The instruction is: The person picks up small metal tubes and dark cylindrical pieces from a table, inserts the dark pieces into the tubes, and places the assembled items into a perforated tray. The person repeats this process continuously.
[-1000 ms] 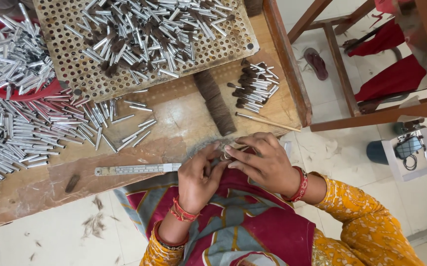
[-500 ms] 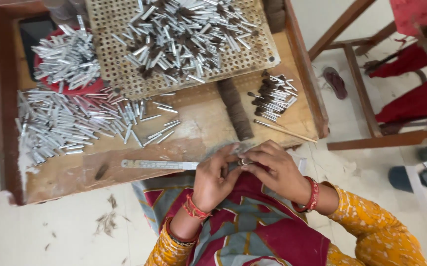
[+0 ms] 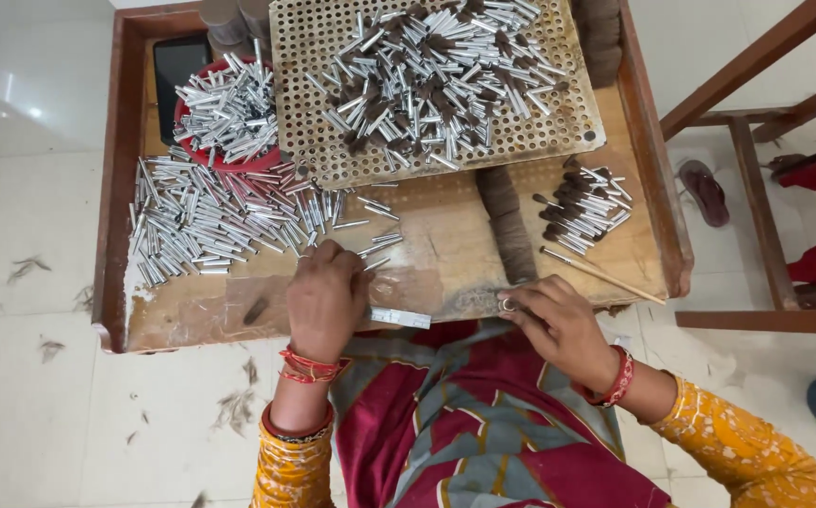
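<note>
Silver tubes (image 3: 210, 230) lie in a big heap on our wooden worktop (image 3: 445, 245). A moment ago our two hands were close together by the near edge — now they have split. Our left hand (image 3: 326, 299) has gone out to the heap, fingers curled down on it. Our right hand (image 3: 558, 325) stays back, pinched shut on one small tube (image 3: 508, 305).
</note>
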